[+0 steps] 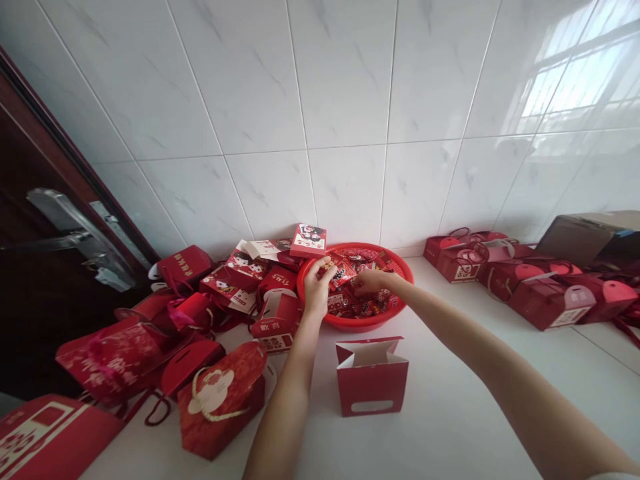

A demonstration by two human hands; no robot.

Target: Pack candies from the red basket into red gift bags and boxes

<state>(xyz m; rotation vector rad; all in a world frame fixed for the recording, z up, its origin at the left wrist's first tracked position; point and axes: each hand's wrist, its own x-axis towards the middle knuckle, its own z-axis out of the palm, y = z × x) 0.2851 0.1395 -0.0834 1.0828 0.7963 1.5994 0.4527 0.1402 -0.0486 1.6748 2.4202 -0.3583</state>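
Note:
A round red plastic basket [360,325] holds many small red-wrapped candies [363,308]. Over its left side, my left hand [317,287] is closed on a red candy packet [341,273] with dark and white print. My right hand [371,283] reaches among the candies from the right, its fingers curled down; what they grip, if anything, is hidden. In front of the basket, a dark red paper box [373,387] stands upright with its top open and white inside. Neither hand touches this box.
Red gift boxes [223,393] with rope handles are heaped at the left, some against the basket. A printed white-and-red box [309,240] tops the pile behind. More red handled boxes [547,300] and a brown carton [585,243] stand right. A tiled wall [345,187] closes the back.

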